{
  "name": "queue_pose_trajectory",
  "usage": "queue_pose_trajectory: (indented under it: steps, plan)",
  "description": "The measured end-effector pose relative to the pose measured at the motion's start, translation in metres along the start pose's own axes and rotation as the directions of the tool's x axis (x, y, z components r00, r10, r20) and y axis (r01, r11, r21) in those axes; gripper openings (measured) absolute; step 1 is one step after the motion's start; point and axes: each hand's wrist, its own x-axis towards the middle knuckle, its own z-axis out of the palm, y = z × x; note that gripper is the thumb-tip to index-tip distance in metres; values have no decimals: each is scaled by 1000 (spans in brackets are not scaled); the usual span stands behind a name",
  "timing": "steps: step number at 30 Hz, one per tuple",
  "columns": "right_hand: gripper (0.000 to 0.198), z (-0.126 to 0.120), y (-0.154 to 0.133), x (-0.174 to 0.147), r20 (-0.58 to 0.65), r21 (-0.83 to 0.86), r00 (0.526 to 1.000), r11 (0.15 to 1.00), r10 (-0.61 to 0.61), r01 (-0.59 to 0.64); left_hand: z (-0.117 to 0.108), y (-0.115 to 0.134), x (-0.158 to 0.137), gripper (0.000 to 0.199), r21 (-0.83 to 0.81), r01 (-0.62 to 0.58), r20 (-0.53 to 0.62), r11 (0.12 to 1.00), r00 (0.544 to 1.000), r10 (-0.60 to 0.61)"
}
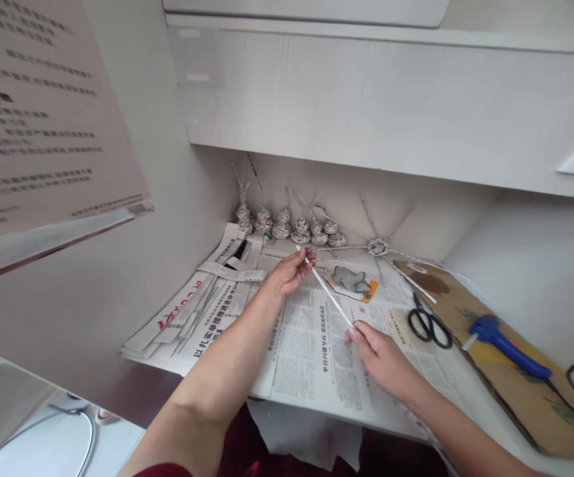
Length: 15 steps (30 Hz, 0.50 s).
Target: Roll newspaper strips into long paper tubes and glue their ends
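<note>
A thin white rolled paper stick [331, 297] runs slantwise between my two hands above the newspaper-covered desk. My left hand [293, 270] pinches its upper end, fingers curled around it. Lower down and to the right, my right hand [372, 348] grips the other end between thumb and fingers. Below the stick lie newspaper sheets [297, 358] with printed columns. Beyond my left hand stands a row of small gourd shapes woven from paper strands [281, 225]. To their right, a woven round piece with spokes sticking out [378, 247] leans near the back wall.
Black-handled scissors [430, 328] and a blue glue gun [508, 346] with a cord lie at the right, the gun on a cardboard sheet [530, 411]. Cut newspaper strips [192, 311] pile at the left. A packet with grey contents [349, 281] lies behind the stick. A shelf panel [337, 99] overhangs the back.
</note>
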Motion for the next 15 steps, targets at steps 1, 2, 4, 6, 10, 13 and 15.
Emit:
queue_pose_trajectory:
  steps: [1,2,4,6,10,13,15]
  plan:
    - [36,1,0,0,60,105,997,993,47,-53,0,0,0,15,0,3,0,1000,1000,-3]
    - [36,1,1,0,146,240,985,963,92,-126,1,0,-1,15,-3,10,3,1000,1000,-10]
    - [33,3,3,-2,322,488,939,829,118,-272,2,-1,-2,13,-14,24,16,1000,1000,-24]
    - [31,5,6,-4,424,605,900,708,102,-365,3,-3,-3,13,-27,33,29,999,999,-33]
    - [35,4,7,-4,304,483,940,826,153,-290,5,-8,-2,15,-49,30,37,998,999,-28]
    - [34,-1,3,0,8,-1,999,999,37,-37,5,-10,-1,16,-47,13,36,999,999,-11]
    - [29,-4,0,4,-129,-309,982,947,-137,91,5,-10,-1,16,-36,1,31,999,1000,0]
